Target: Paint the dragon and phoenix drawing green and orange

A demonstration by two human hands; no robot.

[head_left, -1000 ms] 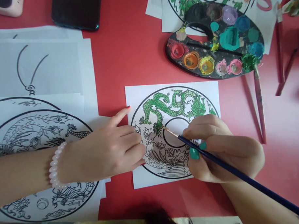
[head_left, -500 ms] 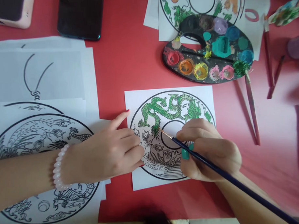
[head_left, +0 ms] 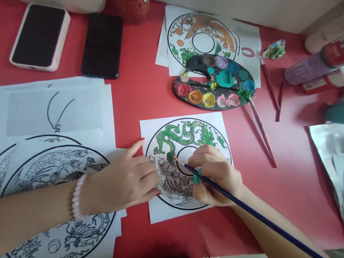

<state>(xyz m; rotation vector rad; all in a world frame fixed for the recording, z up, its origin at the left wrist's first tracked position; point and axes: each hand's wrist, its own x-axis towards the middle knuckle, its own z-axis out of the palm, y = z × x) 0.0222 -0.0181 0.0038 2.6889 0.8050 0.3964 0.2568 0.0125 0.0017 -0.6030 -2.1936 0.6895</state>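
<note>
My right hand is closed around a dark blue paintbrush. The brush's tip touches the tail end of a green-painted dragon on a white sheet printed with a round dragon-and-phoenix design. Below it, the phoenix is bare line art, partly covered by the right hand. At the sheet's left edge rests my left hand, palm down, index finger stretched out and the other fingers bent, nothing seen in them. A bead bracelet circles that wrist.
Behind the sheet lies a black paint palette, a red-handled brush leaning on it. A partly painted sheet is under the palette. Printed sheets lie left, below a phone and a white-cased device. Paint bottles stand right.
The view has widened and tilted up, bringing in paint bottles and the table's far edge. Both hands hold nearly the same place on the sheet, the brush tip still at the dragon's tail.
</note>
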